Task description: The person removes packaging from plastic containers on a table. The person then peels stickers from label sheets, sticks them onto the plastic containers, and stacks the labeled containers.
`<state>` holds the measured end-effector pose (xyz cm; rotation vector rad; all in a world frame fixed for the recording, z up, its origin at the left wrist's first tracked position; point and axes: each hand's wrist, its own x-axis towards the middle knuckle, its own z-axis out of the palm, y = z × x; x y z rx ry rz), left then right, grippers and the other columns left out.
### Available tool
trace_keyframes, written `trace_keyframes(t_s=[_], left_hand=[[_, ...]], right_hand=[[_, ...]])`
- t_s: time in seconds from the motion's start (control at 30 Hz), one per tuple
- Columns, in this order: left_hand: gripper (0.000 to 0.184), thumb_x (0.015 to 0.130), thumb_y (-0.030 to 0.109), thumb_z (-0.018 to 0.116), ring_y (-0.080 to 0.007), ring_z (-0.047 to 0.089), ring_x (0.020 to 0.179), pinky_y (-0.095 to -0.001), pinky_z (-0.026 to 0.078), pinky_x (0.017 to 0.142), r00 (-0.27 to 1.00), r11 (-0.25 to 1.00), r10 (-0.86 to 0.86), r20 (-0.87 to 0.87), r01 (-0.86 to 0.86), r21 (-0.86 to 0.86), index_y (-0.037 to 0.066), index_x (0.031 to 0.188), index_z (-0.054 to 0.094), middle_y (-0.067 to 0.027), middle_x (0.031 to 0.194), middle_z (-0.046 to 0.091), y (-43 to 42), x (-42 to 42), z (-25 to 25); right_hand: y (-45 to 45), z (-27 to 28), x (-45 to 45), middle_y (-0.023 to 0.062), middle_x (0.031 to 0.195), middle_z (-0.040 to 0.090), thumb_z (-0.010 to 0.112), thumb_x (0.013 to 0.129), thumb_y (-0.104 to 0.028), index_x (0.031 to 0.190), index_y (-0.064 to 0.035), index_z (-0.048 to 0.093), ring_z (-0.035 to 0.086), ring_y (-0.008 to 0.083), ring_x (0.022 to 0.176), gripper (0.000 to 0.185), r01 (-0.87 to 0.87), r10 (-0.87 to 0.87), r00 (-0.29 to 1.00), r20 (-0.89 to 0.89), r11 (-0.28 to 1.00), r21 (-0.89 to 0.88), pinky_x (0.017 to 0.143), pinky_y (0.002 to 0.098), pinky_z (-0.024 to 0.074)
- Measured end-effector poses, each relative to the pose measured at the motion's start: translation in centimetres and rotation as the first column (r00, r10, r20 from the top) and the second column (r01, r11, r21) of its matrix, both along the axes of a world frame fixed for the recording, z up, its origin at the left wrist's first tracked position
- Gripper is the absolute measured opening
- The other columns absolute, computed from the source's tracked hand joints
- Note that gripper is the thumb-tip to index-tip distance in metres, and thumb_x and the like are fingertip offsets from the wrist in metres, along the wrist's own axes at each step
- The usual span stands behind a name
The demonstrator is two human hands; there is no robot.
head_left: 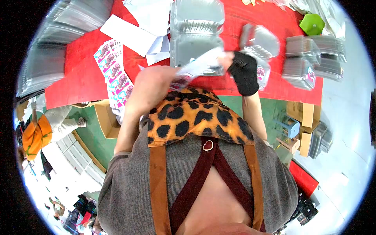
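Note:
My left hand (153,87), bare, is closed at the table's front edge with one end of a white sticker sheet (201,63) in its fingers. Dark pink print shows on that end. At the sheet's other end is my right hand (242,71) in a black fingerless glove, its fingertips pinched on the paper and smeared by motion. Under the sheet sits a stack of clear plastic clamshell boxes (197,21), lids raised. Left of my left hand, printed sticker sheets (114,70) with pink and blue grape pictures hang over the table edge.
White papers (129,35) lie on the red table (80,78). More clear boxes stand in stacks (301,62) at right and at far left (47,58). A green object (312,24) lies back right. Below are cartons (106,119) and a blue stool (291,129). Another person (37,135) is at left.

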<state>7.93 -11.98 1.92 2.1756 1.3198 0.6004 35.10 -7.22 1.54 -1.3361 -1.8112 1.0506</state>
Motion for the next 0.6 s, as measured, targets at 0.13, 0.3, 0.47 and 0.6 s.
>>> trace_keyframes(t_s=[0.13,0.3,0.47,0.6], left_hand=[[0.02,0.092,0.013,0.058,-0.0258,0.065,0.074,-0.0352,0.049,0.068,0.922,0.896,0.387,0.007,-0.374,-0.24,0.001,0.105,0.067,-0.0181,0.084,0.068,0.4,-3.4,-1.3],[0.028,0.093,0.021,0.063,-0.0044,0.059,0.071,-0.0228,0.046,0.062,0.634,0.718,0.663,0.399,-0.386,-0.579,-0.006,0.099,0.069,-0.0031,0.082,0.07,0.7,-6.2,-3.4],[0.024,0.092,0.02,0.064,-0.0085,0.065,0.075,-0.0233,0.05,0.065,0.385,0.6,0.787,0.482,-0.298,-0.742,-0.003,0.097,0.07,-0.0063,0.086,0.072,0.8,-6.5,-4.8],[0.027,0.094,0.021,0.062,-0.0148,0.07,0.083,-0.0275,0.055,0.073,0.064,0.466,0.884,0.462,-0.178,-0.867,-0.003,0.106,0.067,-0.0108,0.097,0.072,1.5,-6.2,-5.6]], right_hand=[[1.8,-1.0,-0.1,0.0096,0.086,0.072,0.072,0.083,-0.015,0.095,-0.0048,0.073,0.067,0.0196,0.073,0.016,0.104,-0.162,0.982,0.094,0.887,0.45,0.066,0.0312,0.0525],[2.9,-2.5,-2.6,0.0109,0.094,0.07,0.072,0.076,-0.006,0.099,-0.0082,0.072,0.067,0.0276,0.084,0.023,-0.27,0.046,0.941,0.336,0.701,0.66,0.073,0.0361,0.0539],[2.9,-6.6,-3.4,0.0107,0.091,0.069,0.072,0.077,-0.01,0.096,-0.0076,0.072,0.066,0.0276,0.086,0.019,-0.346,0.119,0.89,0.439,0.804,0.483,0.073,0.0377,0.0535],[2.6,-5.9,-3.3,0.0099,0.091,0.069,0.072,0.079,-0.015,0.092,-0.0084,0.072,0.066,0.0267,0.085,0.015,-0.381,0.147,0.897,0.416,0.733,0.563,0.071,0.0375,0.0526]])
